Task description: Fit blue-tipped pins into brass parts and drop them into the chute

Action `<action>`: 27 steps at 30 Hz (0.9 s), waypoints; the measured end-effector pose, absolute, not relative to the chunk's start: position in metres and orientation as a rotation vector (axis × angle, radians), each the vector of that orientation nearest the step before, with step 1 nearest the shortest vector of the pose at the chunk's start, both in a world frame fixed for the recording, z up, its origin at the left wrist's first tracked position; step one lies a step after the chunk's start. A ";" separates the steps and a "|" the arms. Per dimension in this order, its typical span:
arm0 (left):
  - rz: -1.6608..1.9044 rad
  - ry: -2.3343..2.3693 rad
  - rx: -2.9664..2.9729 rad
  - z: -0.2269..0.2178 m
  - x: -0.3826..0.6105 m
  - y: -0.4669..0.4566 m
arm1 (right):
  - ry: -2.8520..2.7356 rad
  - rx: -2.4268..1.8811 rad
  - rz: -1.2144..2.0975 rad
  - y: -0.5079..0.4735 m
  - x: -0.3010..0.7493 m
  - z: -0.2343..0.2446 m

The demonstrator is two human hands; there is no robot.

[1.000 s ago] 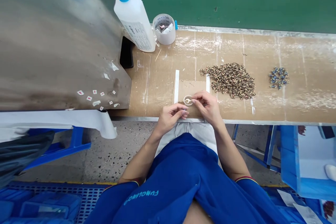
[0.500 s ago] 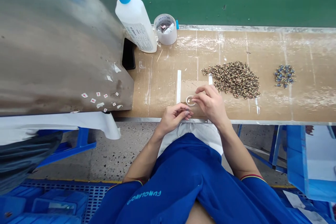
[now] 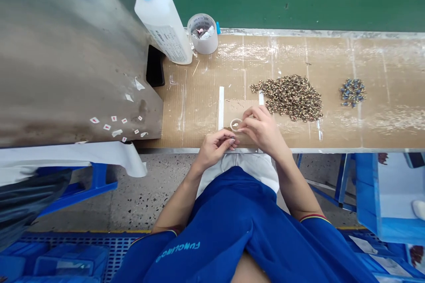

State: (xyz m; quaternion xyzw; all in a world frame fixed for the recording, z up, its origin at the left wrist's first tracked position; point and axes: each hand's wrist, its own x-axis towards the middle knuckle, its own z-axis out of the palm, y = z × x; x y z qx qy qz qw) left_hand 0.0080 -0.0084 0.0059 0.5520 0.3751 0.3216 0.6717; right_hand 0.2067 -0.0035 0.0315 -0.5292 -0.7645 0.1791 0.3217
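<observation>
White plastic squeeze bottle (image 3: 162, 26) with a blue nozzle stands on the counter (image 3: 392, 75) beside a round translucent cup (image 3: 202, 40) holding pink and white scraps. Right of them I see a heap of gold-brown beads (image 3: 288, 97) and a smaller blue heap (image 3: 352, 93). Small clear ring (image 3: 236, 124) lies on a brown card (image 3: 237, 110), right hand (image 3: 264, 130) fingertips just beside it; I can't tell if that grip holds anything. Left hand (image 3: 215, 149) is curled in a closed grip near the counter edge, nothing visible in it.
</observation>
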 end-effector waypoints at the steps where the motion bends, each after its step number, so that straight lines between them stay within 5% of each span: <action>1: 0.725 0.848 1.251 0.006 0.008 -0.008 | -2.001 -1.377 0.511 -0.004 0.206 0.032; 11: 0.713 0.896 1.387 0.003 0.012 -0.011 | -1.340 -1.382 0.746 -0.034 0.206 0.028; 27: 0.891 0.912 1.901 0.001 0.018 -0.014 | -1.043 -1.352 0.858 -0.046 0.183 0.000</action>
